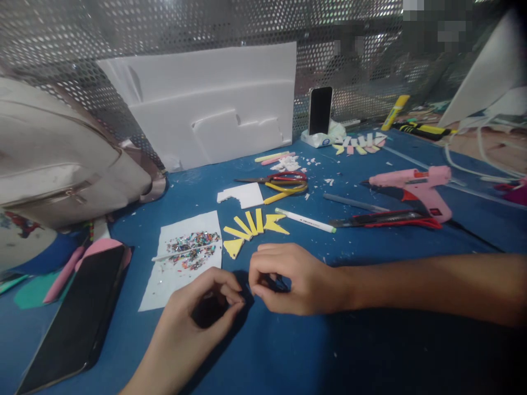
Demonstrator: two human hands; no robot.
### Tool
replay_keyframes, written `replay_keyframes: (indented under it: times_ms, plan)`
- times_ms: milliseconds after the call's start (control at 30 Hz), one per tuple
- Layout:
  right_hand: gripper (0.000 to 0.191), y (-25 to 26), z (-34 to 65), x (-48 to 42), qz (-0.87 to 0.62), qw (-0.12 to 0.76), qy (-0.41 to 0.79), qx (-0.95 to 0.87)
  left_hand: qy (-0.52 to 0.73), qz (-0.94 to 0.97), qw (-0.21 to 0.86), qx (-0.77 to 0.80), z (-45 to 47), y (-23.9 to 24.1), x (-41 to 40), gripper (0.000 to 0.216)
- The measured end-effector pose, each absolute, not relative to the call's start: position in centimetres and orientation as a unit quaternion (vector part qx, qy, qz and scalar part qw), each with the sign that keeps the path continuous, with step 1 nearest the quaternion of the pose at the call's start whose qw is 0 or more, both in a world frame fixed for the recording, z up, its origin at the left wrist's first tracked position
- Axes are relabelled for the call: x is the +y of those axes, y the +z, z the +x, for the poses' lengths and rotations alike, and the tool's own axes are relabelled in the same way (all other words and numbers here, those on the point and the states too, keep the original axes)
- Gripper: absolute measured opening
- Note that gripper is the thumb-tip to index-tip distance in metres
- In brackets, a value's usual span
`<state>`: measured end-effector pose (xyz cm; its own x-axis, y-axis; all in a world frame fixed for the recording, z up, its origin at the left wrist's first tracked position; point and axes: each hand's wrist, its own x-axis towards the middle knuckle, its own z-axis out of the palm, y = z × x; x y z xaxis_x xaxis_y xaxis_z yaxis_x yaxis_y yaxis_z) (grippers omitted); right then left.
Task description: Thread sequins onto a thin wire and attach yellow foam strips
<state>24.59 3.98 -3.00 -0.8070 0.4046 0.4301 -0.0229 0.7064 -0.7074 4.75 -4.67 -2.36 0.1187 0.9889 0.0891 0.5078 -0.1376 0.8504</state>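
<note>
- At the centre of the dial, above the blue tabletop [288, 356], the left hand [206, 304] and right hand [294, 280] face each other, just apart.
- The left thumb and fingertips are drawn together in a pinch; I cannot tell whether anything small sits between them.
- The right fingers are curled, thumb meeting forefinger; whether they grip something cannot be made out.
- At ten o'clock from the hands, a white sheet [156, 291] bears scattered coloured flakes [197, 238], with a thin white stick [164, 256] across them.
- At twelve, near the hands, yellow pieces [259, 221] lie fanned: narrow strips between two broader end shapes.
- Farther out at twelve, a notched white card [247, 195] lies beside scissors [272, 180] with red and yellow handles.
- At one o'clock, a white marker [307, 220] lies with one end near the yellow pieces.
- At two, a red and black cutter [387, 219] lies near a pink glue gun [430, 184].
- At nine, a dark phone [74, 321] lies flat, partly over a pink round shape [96, 249].
</note>
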Motion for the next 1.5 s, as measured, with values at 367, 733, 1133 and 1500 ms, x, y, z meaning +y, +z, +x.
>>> replay_keyframes:
  times_ms: [367, 733, 1133, 1500]
  plan:
    - [0.010, -2.8, 24.7, 4.0, -0.118, 0.285, 0.362, -0.880, 0.360, 0.668, 0.344, 0.553, 4.8, -2.2, -4.7, 0.009]
    - [0.011, -2.9, 24.6, 4.0, -0.107, 0.303, 0.360, -0.876, 0.367, 0.670, 0.344, 0.546, 4.7, -2.4, -4.8, 0.013]
    - [0.010, -2.7, 24.7, 4.6, -0.136, 0.313, 0.347, -0.874, 0.316, 0.771, 0.232, 0.502, 4.3, -2.1, -4.5, 0.015]
    - [0.012, -2.8, 26.2, 6.1, -0.075, 0.197, 0.181, -0.961, 0.180, 0.873, 0.001, 0.454, 2.4, -3.8, -4.5, 0.025]
